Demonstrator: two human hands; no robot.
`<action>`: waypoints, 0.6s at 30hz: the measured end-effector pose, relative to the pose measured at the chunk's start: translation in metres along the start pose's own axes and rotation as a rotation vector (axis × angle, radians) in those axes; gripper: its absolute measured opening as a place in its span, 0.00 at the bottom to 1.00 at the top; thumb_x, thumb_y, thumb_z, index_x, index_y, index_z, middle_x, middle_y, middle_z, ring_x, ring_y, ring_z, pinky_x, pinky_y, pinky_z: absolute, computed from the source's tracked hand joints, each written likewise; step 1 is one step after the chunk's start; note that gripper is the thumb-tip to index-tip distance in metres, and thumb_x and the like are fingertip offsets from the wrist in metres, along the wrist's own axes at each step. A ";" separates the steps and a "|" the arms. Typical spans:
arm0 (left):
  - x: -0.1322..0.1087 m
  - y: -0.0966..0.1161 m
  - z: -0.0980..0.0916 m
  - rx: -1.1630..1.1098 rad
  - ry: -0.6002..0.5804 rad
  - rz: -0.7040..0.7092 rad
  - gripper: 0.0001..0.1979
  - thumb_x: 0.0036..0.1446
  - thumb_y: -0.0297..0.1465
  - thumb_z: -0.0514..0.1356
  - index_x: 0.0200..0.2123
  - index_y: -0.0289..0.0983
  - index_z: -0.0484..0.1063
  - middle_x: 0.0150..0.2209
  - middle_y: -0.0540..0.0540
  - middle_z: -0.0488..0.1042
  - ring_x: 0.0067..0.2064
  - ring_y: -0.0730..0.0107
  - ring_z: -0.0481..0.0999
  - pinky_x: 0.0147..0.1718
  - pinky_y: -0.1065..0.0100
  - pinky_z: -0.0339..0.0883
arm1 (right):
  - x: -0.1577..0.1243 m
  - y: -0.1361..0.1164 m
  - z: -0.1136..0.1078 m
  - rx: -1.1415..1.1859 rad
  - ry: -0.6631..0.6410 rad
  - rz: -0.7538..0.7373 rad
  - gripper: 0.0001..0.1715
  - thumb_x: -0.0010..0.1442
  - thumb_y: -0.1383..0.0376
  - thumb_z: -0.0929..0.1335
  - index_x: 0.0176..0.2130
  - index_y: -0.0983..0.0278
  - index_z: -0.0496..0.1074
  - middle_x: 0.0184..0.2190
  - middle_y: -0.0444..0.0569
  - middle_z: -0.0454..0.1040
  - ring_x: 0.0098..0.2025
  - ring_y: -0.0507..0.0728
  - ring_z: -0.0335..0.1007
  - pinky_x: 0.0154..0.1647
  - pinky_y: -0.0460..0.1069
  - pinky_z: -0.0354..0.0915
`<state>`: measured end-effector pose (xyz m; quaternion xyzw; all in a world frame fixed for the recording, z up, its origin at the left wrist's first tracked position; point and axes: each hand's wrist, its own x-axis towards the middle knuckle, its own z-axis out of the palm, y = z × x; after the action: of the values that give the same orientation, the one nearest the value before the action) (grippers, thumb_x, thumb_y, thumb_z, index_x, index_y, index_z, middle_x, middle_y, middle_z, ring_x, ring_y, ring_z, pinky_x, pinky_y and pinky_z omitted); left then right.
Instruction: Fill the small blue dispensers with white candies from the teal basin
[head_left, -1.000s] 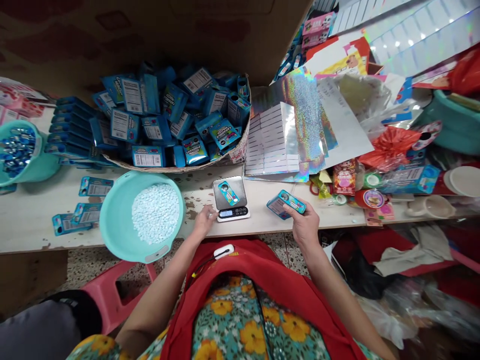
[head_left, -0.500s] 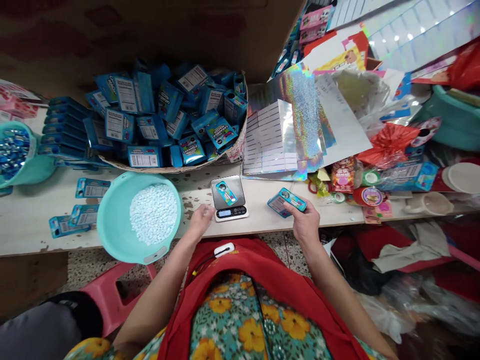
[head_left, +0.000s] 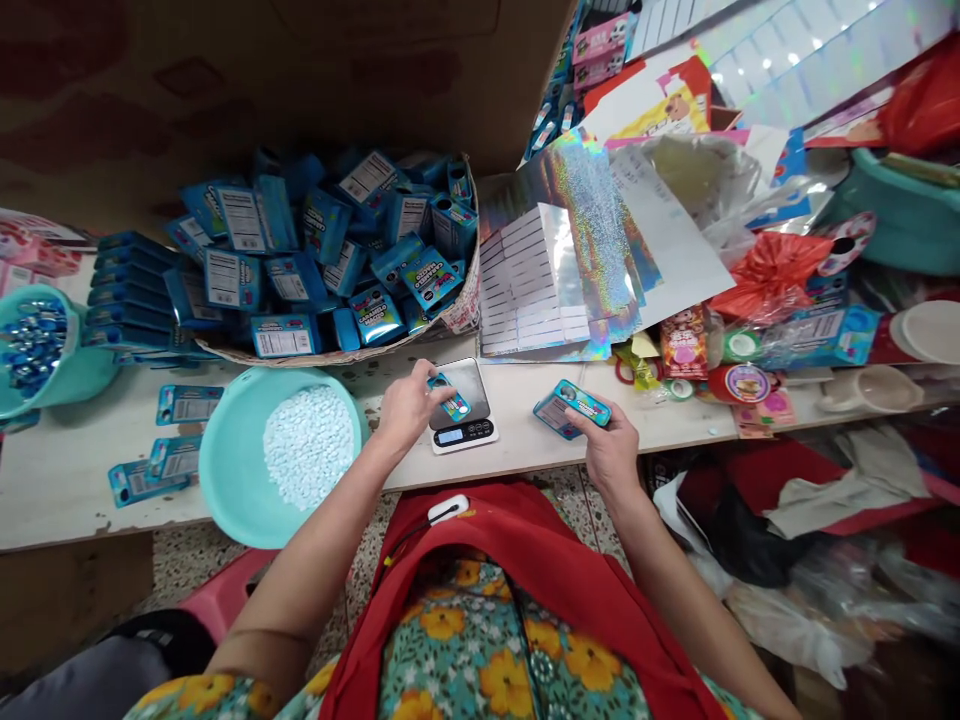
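A small digital kitchen scale (head_left: 478, 430) with a metal plate and lit display sits near the table's front edge. On its plate rests a flat blue candy box (head_left: 456, 404). My left hand (head_left: 407, 407) has its fingers closed around the far end of that box, hiding part of it. To the right of the scale, my right hand (head_left: 613, 450) grips another blue candy box (head_left: 564, 408) between thumb and fingers, just over the table. Left of the scale stands a turquoise basin (head_left: 229, 462) with many pale blue candies (head_left: 309, 440) in it.
A cardboard carton (head_left: 390, 345) heaped with blue boxes fills the back left. Several flat boxes (head_left: 187, 404) lie left of the basin, beside a turquoise tub (head_left: 82, 375) of shiny wrapped pieces. Holographic sheets (head_left: 600, 250) and clutter, including a mug (head_left: 870, 390), cover the right.
My left hand has moved forward and right, from beside the scale onto the box on its plate. My right hand still holds its box. The view has shifted slightly.
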<state>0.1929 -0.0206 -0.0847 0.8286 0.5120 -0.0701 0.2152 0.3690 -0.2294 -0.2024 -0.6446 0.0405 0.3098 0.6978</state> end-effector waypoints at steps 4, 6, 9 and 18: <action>0.005 -0.004 0.003 -0.197 0.064 -0.045 0.14 0.53 0.44 0.60 0.32 0.39 0.67 0.22 0.50 0.65 0.26 0.69 0.65 0.26 0.70 0.49 | -0.001 0.002 0.000 -0.008 0.001 -0.005 0.31 0.35 0.62 0.78 0.41 0.66 0.74 0.36 0.47 0.76 0.35 0.53 0.70 0.40 0.50 0.69; 0.007 -0.006 0.004 -0.471 0.077 -0.054 0.14 0.55 0.43 0.58 0.28 0.38 0.64 0.20 0.52 0.62 0.23 0.73 0.61 0.25 0.72 0.50 | -0.001 0.002 0.001 -0.006 0.004 0.003 0.30 0.35 0.63 0.78 0.41 0.66 0.74 0.35 0.46 0.76 0.35 0.52 0.70 0.40 0.50 0.68; 0.004 -0.011 0.005 -0.875 0.053 -0.131 0.15 0.55 0.43 0.56 0.27 0.37 0.61 0.18 0.55 0.56 0.19 0.77 0.52 0.21 0.73 0.46 | -0.002 0.001 0.003 -0.006 0.002 0.006 0.30 0.35 0.64 0.78 0.41 0.65 0.74 0.35 0.45 0.76 0.35 0.52 0.70 0.40 0.49 0.68; -0.023 -0.017 0.012 -0.601 -0.074 -0.004 0.12 0.54 0.40 0.58 0.30 0.37 0.71 0.22 0.52 0.62 0.26 0.73 0.60 0.26 0.72 0.53 | -0.007 0.000 0.002 -0.034 0.006 0.004 0.31 0.35 0.62 0.78 0.42 0.65 0.74 0.36 0.47 0.76 0.35 0.53 0.71 0.40 0.50 0.69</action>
<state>0.1682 -0.0382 -0.0927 0.7237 0.5031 0.0541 0.4692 0.3627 -0.2302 -0.1993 -0.6571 0.0383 0.3099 0.6861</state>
